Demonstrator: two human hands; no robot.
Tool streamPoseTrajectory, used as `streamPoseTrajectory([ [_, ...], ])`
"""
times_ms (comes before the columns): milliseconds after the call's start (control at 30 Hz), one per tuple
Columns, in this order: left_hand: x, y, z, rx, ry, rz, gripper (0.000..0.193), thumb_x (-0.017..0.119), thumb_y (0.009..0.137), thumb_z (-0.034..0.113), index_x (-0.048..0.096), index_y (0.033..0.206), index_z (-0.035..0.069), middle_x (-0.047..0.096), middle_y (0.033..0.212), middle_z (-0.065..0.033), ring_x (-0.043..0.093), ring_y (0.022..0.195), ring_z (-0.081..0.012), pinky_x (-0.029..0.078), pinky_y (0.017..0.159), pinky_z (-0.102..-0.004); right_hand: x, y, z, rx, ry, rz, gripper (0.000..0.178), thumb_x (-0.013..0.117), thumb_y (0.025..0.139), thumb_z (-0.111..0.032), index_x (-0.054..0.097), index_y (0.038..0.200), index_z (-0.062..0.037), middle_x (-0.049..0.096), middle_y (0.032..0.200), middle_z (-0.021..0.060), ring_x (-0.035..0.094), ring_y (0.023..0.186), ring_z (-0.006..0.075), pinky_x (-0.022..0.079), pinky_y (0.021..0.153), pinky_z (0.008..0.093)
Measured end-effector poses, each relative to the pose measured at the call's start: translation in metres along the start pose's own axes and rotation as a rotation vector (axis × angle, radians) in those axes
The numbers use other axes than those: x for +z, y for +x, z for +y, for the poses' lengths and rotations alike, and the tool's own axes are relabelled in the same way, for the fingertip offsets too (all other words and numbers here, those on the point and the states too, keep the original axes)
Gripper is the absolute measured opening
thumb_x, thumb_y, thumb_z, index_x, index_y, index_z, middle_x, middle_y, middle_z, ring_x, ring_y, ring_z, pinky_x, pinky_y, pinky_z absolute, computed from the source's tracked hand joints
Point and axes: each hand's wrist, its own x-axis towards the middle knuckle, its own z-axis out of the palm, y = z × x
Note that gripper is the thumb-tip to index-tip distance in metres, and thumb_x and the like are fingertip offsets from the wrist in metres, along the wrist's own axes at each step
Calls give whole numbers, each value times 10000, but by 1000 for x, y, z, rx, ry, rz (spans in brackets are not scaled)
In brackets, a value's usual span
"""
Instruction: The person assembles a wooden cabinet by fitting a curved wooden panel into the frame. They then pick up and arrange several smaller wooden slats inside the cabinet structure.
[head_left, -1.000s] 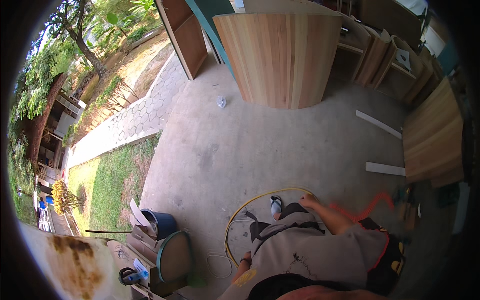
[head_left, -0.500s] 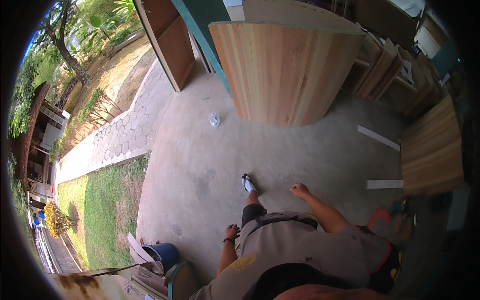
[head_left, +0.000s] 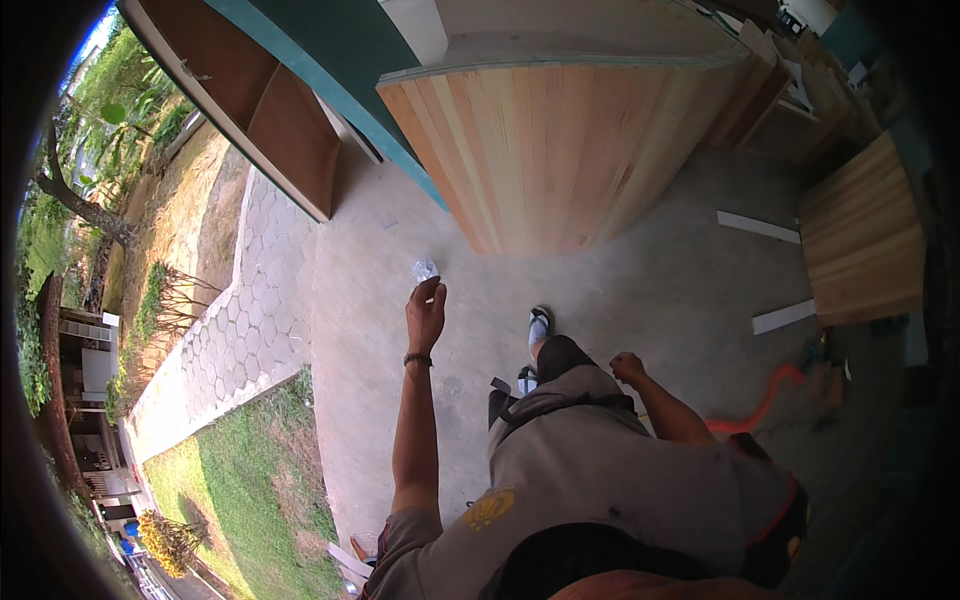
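Note:
My left hand [head_left: 427,318] is stretched out ahead over the concrete floor, a dark bracelet at its wrist. Its fingers are loosely bent and a little apart, with nothing visible in them. Just past its fingertips in the picture is a crumpled clear plastic bag [head_left: 424,270], partly covered by the fingers. My right hand [head_left: 628,368] hangs low beside my body, its fingers curled in with nothing showing in them. Ahead of both hands, a large panel of light and reddish wood strips [head_left: 560,150] stands on edge, apart from them.
A teal upright panel [head_left: 330,70] and a brown wooden cabinet [head_left: 290,120] stand at the far left. On the right are a wooden tabletop with white legs [head_left: 865,235] and a coiled orange hose [head_left: 765,400]. Paving [head_left: 235,310] and grass [head_left: 250,480] border the concrete on the left.
My left arm has swung up and forward from beside my body. My view has shifted, the wood panel looms larger, and the blue bucket at the lower left has gone out of view.

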Motion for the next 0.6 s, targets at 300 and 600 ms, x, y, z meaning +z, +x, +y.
streamPoseTrajectory([
  [300,10,247,99,583,449,210,666,671,860,258,366,1422,73,336,1459,-202,324,1351,-367,315,1086,-473,23,159,-198,-126,100,86,380,639,783,-331,687,1009,-30,684,911,185,653,910,332,499,831,408],
  [600,-1,427,83,768,383,387,1121,802,652,572,203,1458,75,163,1468,-194,207,1382,-387,307,1083,-530,-228,246,-357,-259,1279,964,742,341,987,-503,44,1519,-80,87,1576,147,161,1440,291,153,1168,420],
])
